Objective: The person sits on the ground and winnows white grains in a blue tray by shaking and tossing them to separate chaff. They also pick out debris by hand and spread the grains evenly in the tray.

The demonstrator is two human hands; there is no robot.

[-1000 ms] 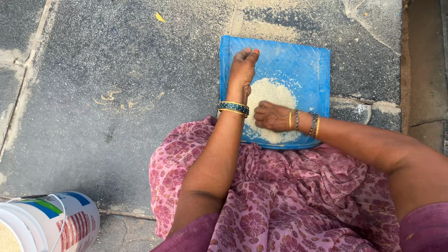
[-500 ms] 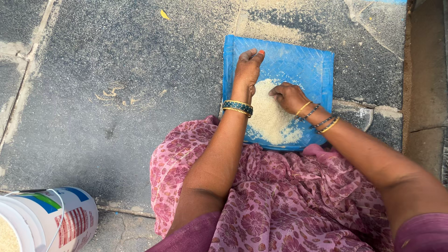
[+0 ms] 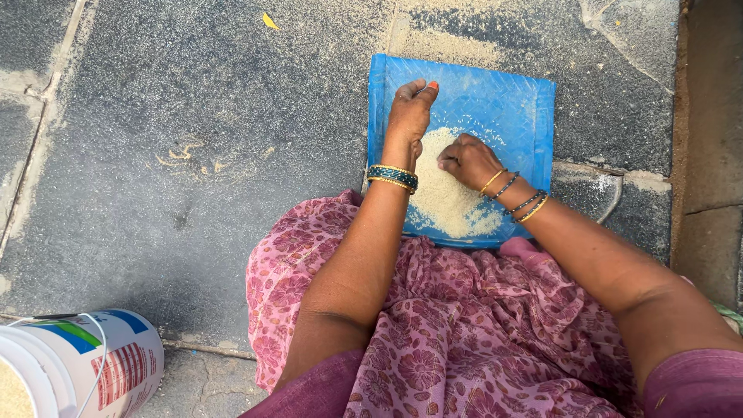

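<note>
Grain: a pale heap of small white grains (image 3: 449,193) lies in the near half of a blue woven tray (image 3: 507,104), running lengthwise from the tray's middle toward the person's lap.

Tray: square, blue, flat on the stone floor, its near edge touching or tucked just under the pink flowered cloth (image 3: 464,333) over the knees. Its far half is almost bare.

Right hand: the right hand (image 3: 467,160) rests on the far right part of the heap, knuckles up, fingers curled under and pressed into the grains. Whether the fingertips pinch anything cannot be told.

Left hand: the left hand (image 3: 410,116) lies just left of the heap along the tray's left edge, fingers drawn together and pointing away from the body, fingertips over bare tray beyond the grains. It holds nothing that shows.

Key relation: the heap lies between the two hands and toward the body from both. The right hand is on it; the left hand is just beside it.

Wrists: bangles (image 3: 392,177) ring both wrists.

Floor: dark grey stone slabs (image 3: 193,155) with pale dust and a few scattered grains.

Bucket: a white plastic bucket (image 3: 77,364) with a coloured label sits at the lower left, well apart from the tray.
</note>
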